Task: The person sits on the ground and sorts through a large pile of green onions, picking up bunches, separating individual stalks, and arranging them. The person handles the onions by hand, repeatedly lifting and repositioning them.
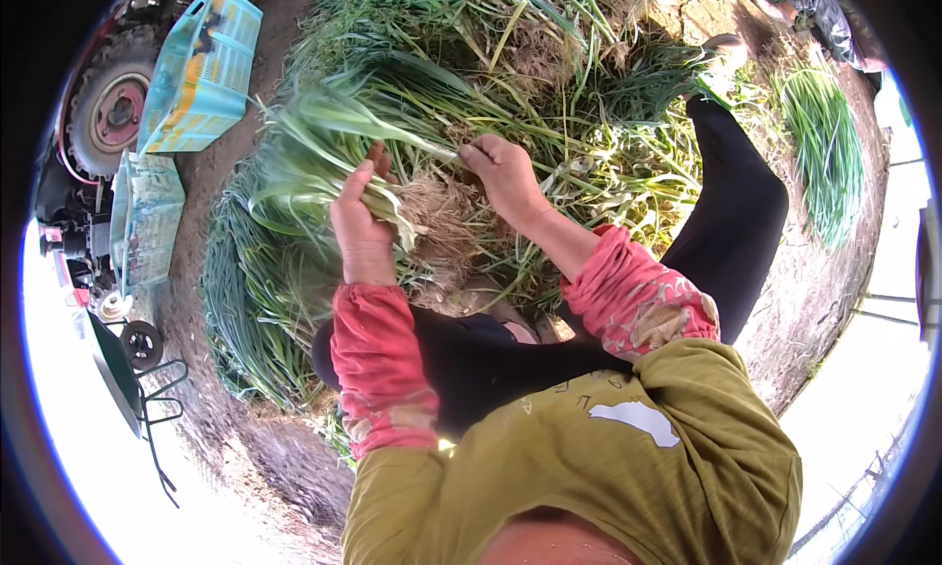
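Observation:
Leafy green stalks, like scallions or leeks point(316, 171), lie across my left hand point(362, 215), which is closed round their lower ends; their leaves point up-left and are partly blurred. Between thumb and fingers, my right hand point(504, 175) pinches the root end of one pale stalk point(423, 147), whose leaves reach over the left-hand bundle. Brown stringy roots point(441, 219) show between and below the hands. A large heap of long green plants point(441, 86) lies beyond them, with yellowed leaves point(640, 175) at its right side.
A blue plastic crate point(206, 79) and a paler crate point(151, 215) stand at the left near a vehicle wheel point(114, 112). A wheelbarrow point(118, 366) is lower left. Another green bundle point(820, 145) lies at the right. A person is partly visible top right point(820, 13).

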The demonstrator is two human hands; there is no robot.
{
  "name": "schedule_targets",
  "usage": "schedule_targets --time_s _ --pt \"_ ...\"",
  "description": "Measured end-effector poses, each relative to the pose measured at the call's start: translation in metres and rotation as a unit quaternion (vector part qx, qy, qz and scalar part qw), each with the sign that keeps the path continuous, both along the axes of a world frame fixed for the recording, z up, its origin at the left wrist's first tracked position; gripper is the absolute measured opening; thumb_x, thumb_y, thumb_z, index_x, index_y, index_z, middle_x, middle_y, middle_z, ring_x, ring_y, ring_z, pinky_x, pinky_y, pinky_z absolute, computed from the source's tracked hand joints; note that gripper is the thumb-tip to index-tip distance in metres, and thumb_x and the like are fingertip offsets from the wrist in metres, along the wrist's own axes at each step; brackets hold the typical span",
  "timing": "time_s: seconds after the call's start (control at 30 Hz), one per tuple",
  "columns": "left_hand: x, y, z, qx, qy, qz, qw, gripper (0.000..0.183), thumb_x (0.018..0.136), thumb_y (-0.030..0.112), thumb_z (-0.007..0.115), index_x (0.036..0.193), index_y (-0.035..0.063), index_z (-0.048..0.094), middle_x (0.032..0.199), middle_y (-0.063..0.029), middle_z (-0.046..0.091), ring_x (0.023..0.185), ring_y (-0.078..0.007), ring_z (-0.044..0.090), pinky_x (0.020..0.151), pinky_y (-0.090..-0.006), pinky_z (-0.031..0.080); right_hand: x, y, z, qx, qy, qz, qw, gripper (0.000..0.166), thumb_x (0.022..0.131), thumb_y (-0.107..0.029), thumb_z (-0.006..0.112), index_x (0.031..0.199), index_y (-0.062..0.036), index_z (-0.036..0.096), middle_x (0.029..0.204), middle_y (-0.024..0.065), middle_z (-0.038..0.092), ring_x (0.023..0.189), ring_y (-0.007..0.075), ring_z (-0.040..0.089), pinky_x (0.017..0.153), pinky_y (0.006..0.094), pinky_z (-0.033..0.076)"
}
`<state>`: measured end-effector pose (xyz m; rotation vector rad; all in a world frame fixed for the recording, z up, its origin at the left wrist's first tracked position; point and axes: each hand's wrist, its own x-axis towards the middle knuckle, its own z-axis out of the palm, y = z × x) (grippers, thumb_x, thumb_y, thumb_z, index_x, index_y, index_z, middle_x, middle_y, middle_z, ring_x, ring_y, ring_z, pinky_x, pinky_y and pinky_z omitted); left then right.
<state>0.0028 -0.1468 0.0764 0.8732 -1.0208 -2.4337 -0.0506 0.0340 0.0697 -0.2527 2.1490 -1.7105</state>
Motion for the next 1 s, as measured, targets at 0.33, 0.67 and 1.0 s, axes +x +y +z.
schedule_targets --time_s 0.33,0.67,1.0 --pt "0.005 0.034 -0.011 -0.062 0.021 -0.092 0.994 0.03 0.077 0.0 0.055 0.104 -0.0119 0.052 0.098 -0.02 0.059 0.093 -0.029 0.06 0.075 -0.0357 0.054 0.01 -0.036 -0.072 -0.174 -0.177 -0.063 0.967 0.027 0.087 -0.023 0.055 0.079 0.0027 0.056 0.06 0.007 0.053 0.056 0.0187 0.048 0.055 0.0354 0.04" --pt "0.01 -0.009 0.077 -0.275 0.057 0.136 0.95 0.026 0.081 0.013 0.054 0.101 -0.0031 0.053 0.087 -0.0108 0.057 0.083 -0.0222 0.057 0.078 -0.0359 0.05 -0.007 -0.017 -0.165 0.177 0.014 0.042 0.983 0.019 0.088 -0.009 0.046 0.1 0.0045 0.051 0.087 0.0177 0.061 0.08 0.0303 0.06 0.073 0.0408 0.047" --pt "0.021 -0.058 0.032 -0.143 0.021 0.0 0.989 0.018 0.083 0.019 0.061 0.09 0.0025 0.059 0.077 -0.0075 0.062 0.069 -0.0185 0.061 0.063 -0.031 0.052 -0.068 -0.011 -0.153 0.048 -0.229 0.137 0.962 0.016 0.083 -0.012 0.059 0.09 0.0015 0.057 0.084 0.0163 0.061 0.076 0.029 0.061 0.069 0.0388 0.051"
